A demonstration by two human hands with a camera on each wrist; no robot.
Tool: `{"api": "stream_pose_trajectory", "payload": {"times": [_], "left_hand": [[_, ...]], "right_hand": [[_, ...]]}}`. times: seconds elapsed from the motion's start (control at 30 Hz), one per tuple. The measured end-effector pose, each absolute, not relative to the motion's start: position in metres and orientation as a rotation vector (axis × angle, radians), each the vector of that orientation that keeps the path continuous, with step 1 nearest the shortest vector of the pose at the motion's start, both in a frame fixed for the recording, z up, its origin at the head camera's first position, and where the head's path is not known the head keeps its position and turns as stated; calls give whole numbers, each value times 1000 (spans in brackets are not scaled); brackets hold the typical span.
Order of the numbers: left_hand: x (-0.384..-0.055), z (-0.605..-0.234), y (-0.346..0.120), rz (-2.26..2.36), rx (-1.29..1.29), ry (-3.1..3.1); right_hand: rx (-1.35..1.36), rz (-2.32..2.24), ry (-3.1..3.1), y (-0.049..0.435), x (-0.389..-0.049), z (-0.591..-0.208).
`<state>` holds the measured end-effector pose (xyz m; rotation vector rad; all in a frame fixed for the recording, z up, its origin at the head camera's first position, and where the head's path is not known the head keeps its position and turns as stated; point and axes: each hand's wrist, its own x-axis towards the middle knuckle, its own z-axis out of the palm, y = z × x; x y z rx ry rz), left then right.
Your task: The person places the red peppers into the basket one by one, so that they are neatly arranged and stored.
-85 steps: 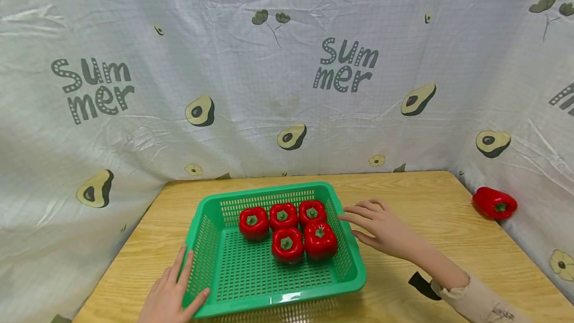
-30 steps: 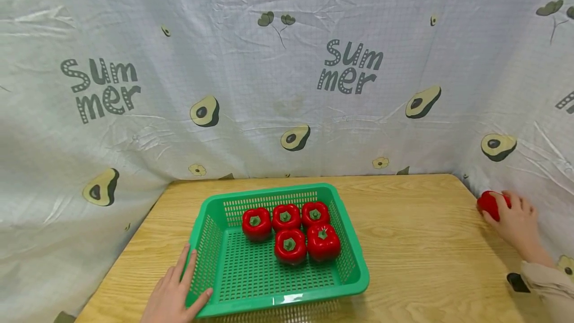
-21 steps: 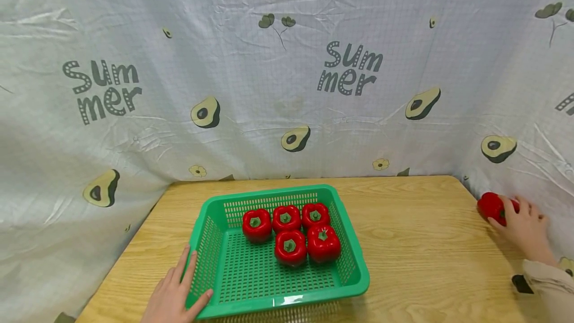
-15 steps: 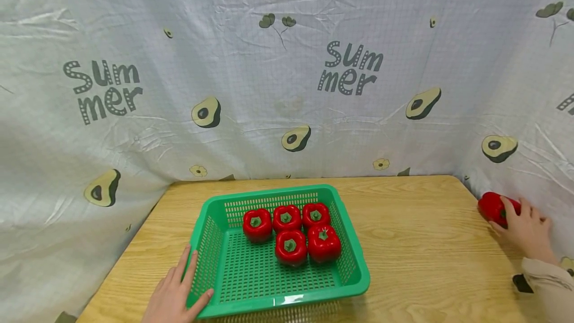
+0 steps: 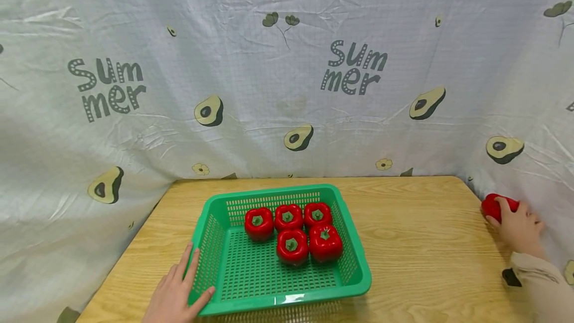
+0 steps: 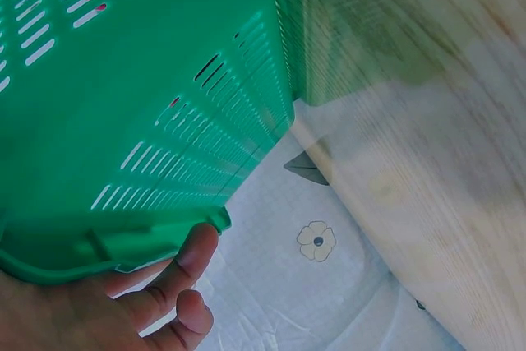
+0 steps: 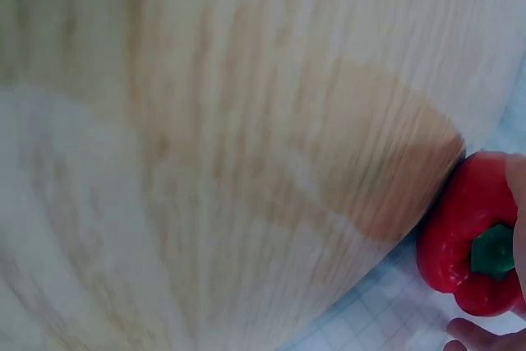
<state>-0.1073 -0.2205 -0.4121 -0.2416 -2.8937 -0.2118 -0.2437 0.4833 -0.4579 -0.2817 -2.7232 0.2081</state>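
In the head view, my left hand (image 5: pixel 175 288) rests at the front left corner of a green plastic basket (image 5: pixel 358 245). Its fingers lie fairly straight along the rim, with the thumb spread over the front side. The left wrist view shows fingertips (image 6: pixel 197 252) just under that rim. Over at the table's right edge, my right hand (image 5: pixel 522 228) grips a red bell pepper (image 5: pixel 492 208), thumb on the near side and fingers over the top. Its green stem (image 7: pixel 493 250) shows in the right wrist view, where most of the hand is cut off.
Several red bell peppers (image 5: pixel 292 247) stand stem up in the basket's back and right part. The wooden table (image 5: pixel 417 243) ends against a printed cloth (image 5: pixel 251 138) at the back and sides. A black object (image 5: pixel 511 277) shows by the right sleeve.
My right hand has gone from beside the basket's right rim to the bell pepper at the far right and taken hold of it. My left hand has stayed on the basket.
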Motion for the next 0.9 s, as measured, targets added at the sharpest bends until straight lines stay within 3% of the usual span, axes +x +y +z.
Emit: {"api": "stream_pose_trajectory", "payload": {"times": [0.9], "left_hand": [[-107,-412,-220,-201,-231,-2909]], "right_hand": [[-100,225,-2682,479,-244,-458]]}}
